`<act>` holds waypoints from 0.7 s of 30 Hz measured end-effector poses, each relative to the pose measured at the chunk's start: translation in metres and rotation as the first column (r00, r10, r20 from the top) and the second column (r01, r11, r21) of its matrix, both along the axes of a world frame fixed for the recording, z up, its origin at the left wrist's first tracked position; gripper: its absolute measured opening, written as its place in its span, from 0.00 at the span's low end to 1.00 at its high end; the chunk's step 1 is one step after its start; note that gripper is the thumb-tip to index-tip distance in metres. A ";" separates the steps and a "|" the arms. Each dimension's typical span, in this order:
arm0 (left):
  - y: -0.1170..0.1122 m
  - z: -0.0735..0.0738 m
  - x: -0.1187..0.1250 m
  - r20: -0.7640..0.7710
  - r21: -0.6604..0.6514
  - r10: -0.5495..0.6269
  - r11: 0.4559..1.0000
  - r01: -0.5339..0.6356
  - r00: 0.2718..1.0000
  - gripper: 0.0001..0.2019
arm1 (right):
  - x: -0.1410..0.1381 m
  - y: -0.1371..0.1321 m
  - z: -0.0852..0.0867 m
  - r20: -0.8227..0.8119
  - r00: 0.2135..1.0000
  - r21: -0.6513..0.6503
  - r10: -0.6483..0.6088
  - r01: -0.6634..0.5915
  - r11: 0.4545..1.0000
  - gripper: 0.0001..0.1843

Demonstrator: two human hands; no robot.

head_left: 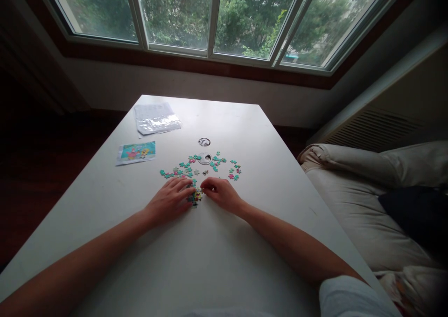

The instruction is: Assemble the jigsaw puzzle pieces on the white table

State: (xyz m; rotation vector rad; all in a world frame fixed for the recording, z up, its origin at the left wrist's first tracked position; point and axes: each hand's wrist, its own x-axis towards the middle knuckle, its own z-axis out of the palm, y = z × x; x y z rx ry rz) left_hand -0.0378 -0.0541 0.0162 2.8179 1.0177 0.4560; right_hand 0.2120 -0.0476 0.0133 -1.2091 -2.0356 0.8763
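A joined patch of jigsaw puzzle [198, 196], with yellow and dark colours, lies on the white table between my hands. My left hand [171, 196] rests flat over the left side of this patch, fingers stretched out, hiding part of it. At its right edge, my right hand [220, 192] is closed in a pinch on a small puzzle piece [202, 190], mostly covered by the fingertips. Just beyond my hands, loose puzzle pieces [182, 171], mostly turquoise with some pink, are scattered in an arc. Another group of pieces [234, 171] sits to the right.
A printed picture [136, 153] lies at the left of the white table [280, 223], with a clear plastic sleeve [157, 118] behind it. Two round fittings [204, 142] are set in the tabletop. A pale sofa [346, 205] stands on the right, a window [210, 23] ahead.
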 end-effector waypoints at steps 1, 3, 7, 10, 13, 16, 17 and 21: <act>0.000 0.000 0.000 -0.001 0.000 0.001 1.000 -0.001 1.000 0.18 | -0.002 -0.002 -0.001 0.024 1.000 0.016 0.004 -0.004 1.000 0.08; 0.000 0.000 0.000 0.002 -0.003 0.004 1.000 -0.004 1.000 0.18 | -0.005 -0.002 -0.002 0.075 0.997 0.066 -0.007 0.002 0.998 0.08; 0.001 -0.001 0.000 0.018 -0.014 0.002 1.000 -0.002 1.000 0.18 | -0.005 0.002 -0.004 0.123 0.992 0.140 -0.024 0.006 0.990 0.08; 0.001 -0.002 0.000 0.023 -0.029 -0.002 1.000 0.002 1.000 0.18 | -0.005 0.004 -0.005 0.140 0.990 0.172 -0.017 -0.007 0.985 0.06; 0.001 -0.003 0.001 0.045 -0.041 -0.006 0.999 0.008 0.999 0.18 | -0.007 0.004 -0.005 0.162 0.987 0.194 -0.025 -0.007 0.981 0.04; 0.001 -0.003 0.001 0.058 -0.052 -0.011 0.999 0.014 0.998 0.18 | -0.008 0.003 -0.006 0.187 0.981 0.208 -0.046 0.006 0.978 0.04; 0.001 -0.003 0.002 0.060 -0.056 -0.012 0.998 0.016 0.998 0.18 | -0.008 0.003 -0.006 0.199 0.979 0.214 -0.054 0.010 0.977 0.04; 0.001 -0.004 0.002 0.054 -0.066 -0.013 0.998 0.017 0.998 0.19 | -0.007 0.004 -0.007 0.237 0.970 0.233 -0.056 -0.001 0.972 0.04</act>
